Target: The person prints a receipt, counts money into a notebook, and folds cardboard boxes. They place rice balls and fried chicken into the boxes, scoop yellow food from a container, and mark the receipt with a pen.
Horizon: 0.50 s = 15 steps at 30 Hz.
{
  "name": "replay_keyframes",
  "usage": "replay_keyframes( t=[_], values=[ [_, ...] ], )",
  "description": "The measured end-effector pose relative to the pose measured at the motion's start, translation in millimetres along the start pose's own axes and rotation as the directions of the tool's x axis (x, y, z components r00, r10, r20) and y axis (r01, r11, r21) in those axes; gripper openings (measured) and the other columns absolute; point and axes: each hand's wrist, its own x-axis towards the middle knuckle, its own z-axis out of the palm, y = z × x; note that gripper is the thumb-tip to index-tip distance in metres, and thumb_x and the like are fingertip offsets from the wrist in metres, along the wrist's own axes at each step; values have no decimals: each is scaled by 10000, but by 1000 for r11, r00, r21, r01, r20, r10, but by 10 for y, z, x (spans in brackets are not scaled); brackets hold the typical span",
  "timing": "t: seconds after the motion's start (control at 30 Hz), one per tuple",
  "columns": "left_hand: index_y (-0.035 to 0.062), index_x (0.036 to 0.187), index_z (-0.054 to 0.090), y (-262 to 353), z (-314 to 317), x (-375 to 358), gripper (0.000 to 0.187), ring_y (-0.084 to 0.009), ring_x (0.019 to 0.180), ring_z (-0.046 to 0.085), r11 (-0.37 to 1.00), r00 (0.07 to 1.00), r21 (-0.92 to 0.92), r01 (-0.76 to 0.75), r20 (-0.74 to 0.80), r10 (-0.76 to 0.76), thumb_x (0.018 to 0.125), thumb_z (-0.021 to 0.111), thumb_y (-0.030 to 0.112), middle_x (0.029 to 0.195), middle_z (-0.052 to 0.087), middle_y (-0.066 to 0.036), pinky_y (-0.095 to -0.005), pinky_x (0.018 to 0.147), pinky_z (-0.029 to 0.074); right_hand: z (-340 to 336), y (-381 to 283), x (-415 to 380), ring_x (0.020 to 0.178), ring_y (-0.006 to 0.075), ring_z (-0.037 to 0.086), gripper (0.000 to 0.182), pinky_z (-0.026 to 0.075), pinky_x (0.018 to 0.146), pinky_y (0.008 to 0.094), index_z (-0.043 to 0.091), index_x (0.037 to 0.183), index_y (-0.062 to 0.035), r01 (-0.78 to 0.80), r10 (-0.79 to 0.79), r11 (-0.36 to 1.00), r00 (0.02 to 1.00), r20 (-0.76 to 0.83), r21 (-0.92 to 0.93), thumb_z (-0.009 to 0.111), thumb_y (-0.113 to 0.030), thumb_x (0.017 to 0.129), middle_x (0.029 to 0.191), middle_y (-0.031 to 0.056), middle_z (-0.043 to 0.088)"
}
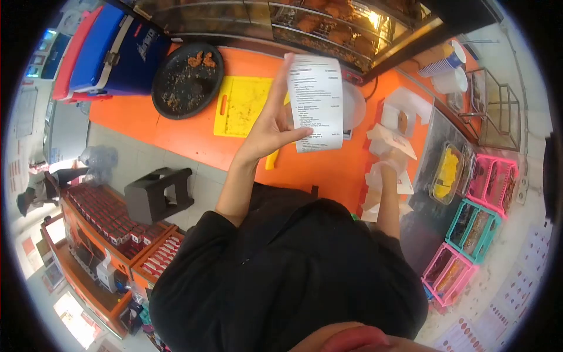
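My left hand is closed on a long printed receipt, thumb across its lower left corner, holding it up over the orange counter. My right hand reaches down among open paper food boxes on the right of the counter. Pale, translucent material overlaps the right fingers, and I cannot tell what they hold. A brown piece of food lies in the farthest box. Behind the receipt, a yellow cutting board with crumbs on it lies on the counter.
A black round pan holds fried pieces and crumbs, beside a blue cooler box. The lit display cabinet stands behind the counter. Rightward are stacked cups, a clear tub of yellow food and colored baskets.
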Motion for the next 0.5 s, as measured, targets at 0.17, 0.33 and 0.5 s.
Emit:
replay_keyframes(
  t=[0.17,0.33,0.5],
  values=[
    [83,1494,226,-55,-615,287,1001,-246,1345,373,990,988,-118,76,-126,-91,641,658,-213,1488,300,-137,-365,1064,408,-2063,-1190,242,1004,187,622,310,491,820,331,604,1150,-116,353,-362,898,932,14,-261,582,-191,850,1087,59,668],
    [113,1504,223,154,-1035,538,1063,-262,1366,343,998,999,-65,12,-33,-14,606,709,-185,1476,322,-146,-390,1099,351,-2955,-2019,1404,1046,259,583,414,459,859,417,528,1285,-59,342,-418,904,573,-705,-258,478,-287,943,1238,84,578],
    [131,1533,44,453,-1147,638,1178,-254,1373,320,1000,1000,-9,3,21,-3,612,723,-148,1509,263,-160,-387,1105,314,-3214,-2555,2439,1194,305,513,458,413,981,425,524,1302,-68,-103,128,981,980,-154,164,465,-345,943,1321,113,529]
  ],
)
